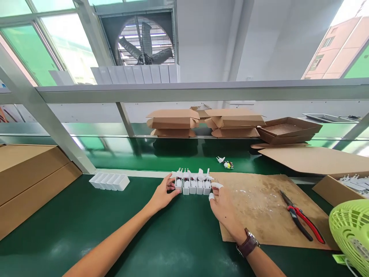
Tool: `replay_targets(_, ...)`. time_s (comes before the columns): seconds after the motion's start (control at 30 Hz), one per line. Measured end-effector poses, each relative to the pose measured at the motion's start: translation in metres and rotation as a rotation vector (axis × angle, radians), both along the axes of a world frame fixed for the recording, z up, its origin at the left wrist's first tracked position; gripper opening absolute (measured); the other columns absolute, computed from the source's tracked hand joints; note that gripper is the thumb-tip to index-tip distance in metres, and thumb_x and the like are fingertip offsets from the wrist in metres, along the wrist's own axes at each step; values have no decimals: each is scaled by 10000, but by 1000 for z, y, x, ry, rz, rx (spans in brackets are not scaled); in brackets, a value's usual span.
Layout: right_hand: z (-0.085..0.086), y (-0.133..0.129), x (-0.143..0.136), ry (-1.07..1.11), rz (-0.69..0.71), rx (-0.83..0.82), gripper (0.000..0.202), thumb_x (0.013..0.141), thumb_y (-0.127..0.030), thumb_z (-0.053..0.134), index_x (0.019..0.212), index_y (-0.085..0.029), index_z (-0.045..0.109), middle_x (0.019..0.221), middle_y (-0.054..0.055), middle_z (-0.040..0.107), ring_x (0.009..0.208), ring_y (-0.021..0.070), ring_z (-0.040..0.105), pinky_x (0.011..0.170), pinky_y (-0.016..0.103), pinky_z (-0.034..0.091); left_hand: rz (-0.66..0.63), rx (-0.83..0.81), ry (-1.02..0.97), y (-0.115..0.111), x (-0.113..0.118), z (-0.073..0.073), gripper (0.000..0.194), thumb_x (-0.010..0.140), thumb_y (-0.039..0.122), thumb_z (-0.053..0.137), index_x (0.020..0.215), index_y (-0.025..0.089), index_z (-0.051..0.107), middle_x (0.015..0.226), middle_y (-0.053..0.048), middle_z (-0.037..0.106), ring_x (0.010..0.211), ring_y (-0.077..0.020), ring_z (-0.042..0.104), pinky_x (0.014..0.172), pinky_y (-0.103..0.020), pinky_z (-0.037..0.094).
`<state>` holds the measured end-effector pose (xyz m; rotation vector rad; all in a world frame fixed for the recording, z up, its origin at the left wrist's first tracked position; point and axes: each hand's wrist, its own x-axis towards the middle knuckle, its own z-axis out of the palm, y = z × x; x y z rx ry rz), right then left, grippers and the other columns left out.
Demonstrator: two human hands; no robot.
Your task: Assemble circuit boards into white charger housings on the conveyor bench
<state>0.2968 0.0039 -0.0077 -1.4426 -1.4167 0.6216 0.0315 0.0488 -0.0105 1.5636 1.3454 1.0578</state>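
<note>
A row of several small white boxes (193,186), with round white parts and wires showing at their tops, stands upright on the green table. My left hand (165,194) grips the left end of the row between thumb and fingers. At the right end, my right hand (223,204) presses with its fingers, two of them wrapped in white at the tips; a brown-strapped watch is on that wrist. Further left lies an empty white tray (110,181) with several compartments.
A brown board (259,207) on the right carries red-and-black pliers (301,217). A green fan (351,231) stands at the right edge. Cartons (31,181) fill the left; folded boxes (173,123) sit behind. Small wired parts (228,165) lie beyond the board.
</note>
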Motion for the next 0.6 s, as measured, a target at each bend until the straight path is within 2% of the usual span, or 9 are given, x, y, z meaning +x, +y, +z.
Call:
replay_targets(0.1,-9,3,-4,7,30,-46,372,709,-241,550,1080,-213,567,1134,130,693,1070,302,708,998,519,573,7,35,12,-6,13,1,758,735,314,769,1420,189,470,1334,-134,683,1018,-223,726,994,-421,582)
replay_targets(0.23,-10,23,-12,4,53,-46,327,698,-197,545,1024,-224,534,1120,120,693,1072,285,709,997,481,574,127,108,67,2,20,5,652,778,279,749,1382,195,517,1254,-128,729,915,-228,754,935,-433,605)
replay_targets(0.3,-5,43,-18,-5,56,-27,322,693,-179,555,1010,-227,526,1109,115,686,1063,281,701,999,478,567,171,137,65,18,18,9,631,806,275,738,1389,194,511,1278,-146,719,942,-246,760,944,-455,602)
replay_targets(0.47,14,108,-35,-37,76,35,311,701,-161,549,1000,-237,509,1106,89,656,1030,245,671,951,431,577,223,189,40,75,11,21,629,866,238,696,1440,186,446,1367,-200,665,1039,-284,749,964,-501,593)
replay_targets(0.6,18,147,-53,-78,98,54,246,711,-181,546,951,-221,512,1057,85,636,959,243,654,891,435,584,267,191,37,113,7,18,577,875,148,651,1416,176,453,1338,-216,681,1061,-300,752,967,-529,592)
